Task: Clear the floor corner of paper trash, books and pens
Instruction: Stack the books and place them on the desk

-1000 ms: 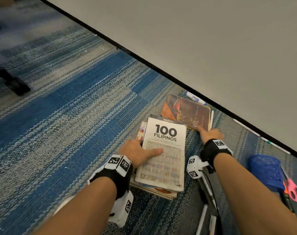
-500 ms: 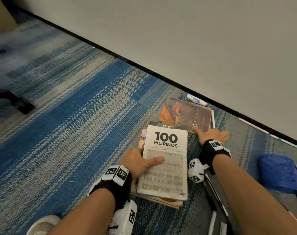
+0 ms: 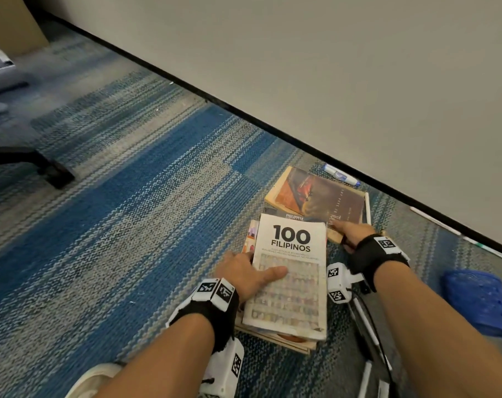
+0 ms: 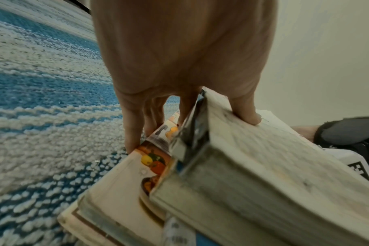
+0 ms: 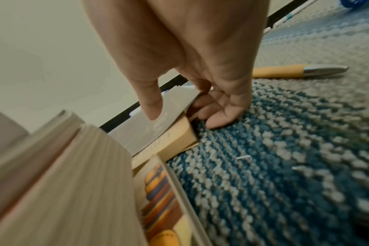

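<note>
Left hand (image 3: 245,272) grips the book stack (image 3: 284,334) at its left edge; thumb lies flat on the top white book (image 3: 294,271), titled "100 FILIPINOS"; left wrist view shows the fingers (image 4: 133,126) curled down the side of the stack, tips at the lower books' edges; stack sits on the blue-grey carpet (image 3: 129,225), near the wall (image 3: 330,67).

Right hand (image 3: 348,232) grips the near corner of the brown book (image 3: 315,196); thumb pressed on its cover, fingers (image 5: 219,116) tucked under the edge against the carpet; brown book lies flat just behind the stack, close to the black baseboard (image 3: 244,113); its near edge touches or overlaps the stack, cannot tell which.

White-and-blue marker (image 3: 341,175) lies between brown book and baseboard; a thin white pen (image 3: 433,219) lies along the baseboard further right; a tan pen with silver tip (image 5: 299,71) lies on the carpet just right of the right hand; blue slipper (image 3: 479,300) at far right; loose staples (image 5: 243,158) on the carpet beside the stack.
</note>
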A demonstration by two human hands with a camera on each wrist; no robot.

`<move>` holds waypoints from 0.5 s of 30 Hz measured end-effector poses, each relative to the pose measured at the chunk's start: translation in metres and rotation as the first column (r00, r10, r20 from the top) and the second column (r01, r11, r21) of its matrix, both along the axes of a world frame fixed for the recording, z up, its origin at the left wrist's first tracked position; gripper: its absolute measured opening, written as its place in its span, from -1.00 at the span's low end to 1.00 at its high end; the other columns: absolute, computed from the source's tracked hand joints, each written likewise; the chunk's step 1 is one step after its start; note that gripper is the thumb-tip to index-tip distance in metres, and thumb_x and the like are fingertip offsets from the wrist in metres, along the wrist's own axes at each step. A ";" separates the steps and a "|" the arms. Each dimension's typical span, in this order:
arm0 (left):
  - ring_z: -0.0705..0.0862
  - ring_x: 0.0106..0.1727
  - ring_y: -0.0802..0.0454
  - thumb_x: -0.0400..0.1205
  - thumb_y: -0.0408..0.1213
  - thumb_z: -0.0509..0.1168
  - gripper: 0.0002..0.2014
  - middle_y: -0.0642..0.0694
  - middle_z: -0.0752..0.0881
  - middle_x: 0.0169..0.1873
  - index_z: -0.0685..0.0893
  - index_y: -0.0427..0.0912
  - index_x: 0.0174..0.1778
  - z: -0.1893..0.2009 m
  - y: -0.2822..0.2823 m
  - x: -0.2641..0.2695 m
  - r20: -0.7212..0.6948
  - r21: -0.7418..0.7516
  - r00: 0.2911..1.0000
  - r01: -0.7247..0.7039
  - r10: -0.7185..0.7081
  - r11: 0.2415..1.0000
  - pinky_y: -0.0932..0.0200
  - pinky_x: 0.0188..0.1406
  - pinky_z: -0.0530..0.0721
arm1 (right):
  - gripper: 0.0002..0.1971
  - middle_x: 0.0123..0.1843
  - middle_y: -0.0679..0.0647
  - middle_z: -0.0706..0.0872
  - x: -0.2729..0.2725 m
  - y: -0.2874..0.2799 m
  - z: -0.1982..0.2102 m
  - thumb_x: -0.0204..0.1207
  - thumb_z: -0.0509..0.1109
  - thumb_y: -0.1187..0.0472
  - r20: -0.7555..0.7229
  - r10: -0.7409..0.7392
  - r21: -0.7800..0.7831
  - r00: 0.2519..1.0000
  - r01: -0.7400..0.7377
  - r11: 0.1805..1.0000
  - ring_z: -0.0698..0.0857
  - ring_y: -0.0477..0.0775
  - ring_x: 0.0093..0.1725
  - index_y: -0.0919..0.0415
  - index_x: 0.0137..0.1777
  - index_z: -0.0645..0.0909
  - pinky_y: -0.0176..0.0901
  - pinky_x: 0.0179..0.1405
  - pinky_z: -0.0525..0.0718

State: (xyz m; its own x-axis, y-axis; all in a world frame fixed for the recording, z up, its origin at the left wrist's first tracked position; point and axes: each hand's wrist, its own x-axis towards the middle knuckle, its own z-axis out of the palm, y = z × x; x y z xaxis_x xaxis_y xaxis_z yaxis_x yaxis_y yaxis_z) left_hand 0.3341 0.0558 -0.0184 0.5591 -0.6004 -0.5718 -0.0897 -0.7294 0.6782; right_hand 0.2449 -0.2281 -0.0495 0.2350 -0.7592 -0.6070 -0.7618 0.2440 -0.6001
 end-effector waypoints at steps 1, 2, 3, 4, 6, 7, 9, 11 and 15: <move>0.68 0.23 -0.08 -0.11 0.76 0.16 -0.04 -0.04 0.72 0.22 0.70 0.28 0.11 0.000 0.000 0.000 0.003 0.001 1.000 0.008 -0.008 1.000 -0.11 0.30 0.64 | -0.56 -0.02 0.17 0.69 0.000 0.003 0.002 0.44 0.50 0.02 0.031 -0.031 0.001 0.999 0.031 1.000 0.64 0.15 -0.07 0.28 0.22 0.62 -0.01 0.08 0.68; 0.68 0.23 -0.10 -0.13 0.77 0.15 0.00 -0.06 0.72 0.23 0.70 0.27 0.12 -0.001 -0.001 0.000 0.005 0.000 1.000 0.007 -0.007 1.000 -0.10 0.30 0.63 | -0.63 -0.02 0.16 0.71 0.000 0.004 0.003 0.45 0.49 0.05 0.058 -0.056 -0.014 0.997 0.057 0.998 0.66 0.15 -0.07 0.25 0.18 0.64 -0.01 0.04 0.69; 0.69 0.23 -0.10 -0.16 0.77 0.15 0.02 -0.06 0.71 0.23 0.70 0.26 0.13 -0.001 -0.001 0.000 0.007 0.004 1.000 0.003 -0.003 1.000 -0.10 0.30 0.63 | -0.63 -0.02 0.16 0.73 0.001 0.006 0.003 0.43 0.50 0.04 0.068 -0.071 -0.035 0.995 0.074 0.997 0.69 0.16 -0.07 0.23 0.15 0.65 0.02 0.05 0.71; 0.69 0.22 -0.10 -0.17 0.77 0.15 0.04 -0.07 0.72 0.23 0.70 0.24 0.14 -0.002 -0.001 0.000 0.007 0.005 1.000 -0.001 0.001 1.000 -0.10 0.30 0.63 | -0.61 -0.04 0.17 0.74 0.002 0.007 0.005 0.39 0.53 0.01 0.066 -0.060 -0.055 0.996 0.064 0.996 0.71 0.19 -0.08 0.22 0.12 0.66 0.08 0.08 0.74; 0.70 0.21 -0.10 -0.17 0.76 0.17 0.04 -0.06 0.72 0.22 0.71 0.23 0.14 -0.003 -0.001 0.000 0.000 0.005 1.000 -0.002 0.002 1.000 -0.11 0.28 0.65 | -0.49 -0.05 0.20 0.77 0.003 0.009 0.007 0.29 0.56 -0.12 0.015 -0.007 -0.100 1.000 0.008 0.995 0.74 0.26 -0.07 0.25 0.07 0.66 0.17 0.10 0.74; 0.71 0.18 -0.09 -0.16 0.76 0.17 0.03 -0.05 0.71 0.21 0.70 0.23 0.13 -0.004 -0.001 0.001 0.002 0.009 1.000 -0.002 0.002 1.000 -0.11 0.26 0.66 | -0.39 -0.01 0.23 0.76 0.004 0.010 0.011 0.25 0.56 -0.20 -0.073 0.040 -0.156 0.997 -0.051 0.986 0.73 0.28 -0.03 0.29 0.09 0.65 0.14 0.10 0.72; 0.73 0.12 -0.06 -0.12 0.76 0.19 -0.03 -0.01 0.72 0.18 0.70 0.25 0.10 -0.005 -0.001 0.001 0.010 0.007 1.000 0.002 -0.002 1.000 -0.12 0.21 0.69 | -0.17 0.21 0.34 0.65 0.006 0.008 0.019 0.22 0.53 -0.31 -0.322 0.082 -0.348 0.943 -0.199 0.916 0.64 0.34 0.18 0.36 0.27 0.53 0.13 0.21 0.64; 0.74 0.08 -0.02 -0.08 0.75 0.19 -0.11 0.03 0.72 0.13 0.71 0.28 0.03 -0.008 0.000 0.002 0.026 0.007 1.000 0.014 -0.014 1.000 -0.11 0.17 0.71 | -0.08 0.45 0.41 0.40 0.011 0.002 0.028 0.34 0.49 -0.27 -0.463 0.094 -0.537 0.881 -0.364 0.761 0.42 0.39 0.43 0.41 0.47 0.32 0.19 0.41 0.47; 0.73 0.07 -0.01 -0.04 0.74 0.21 -0.17 0.07 0.69 0.13 0.71 0.29 -0.02 -0.013 0.003 0.001 0.028 0.014 1.000 -0.008 0.008 1.000 -0.12 0.14 0.72 | -0.29 0.53 0.24 0.34 0.025 -0.024 0.033 0.49 0.42 -0.10 -0.536 0.320 -0.578 0.781 -0.616 0.535 0.34 0.31 0.49 0.21 0.54 0.30 0.32 0.42 0.43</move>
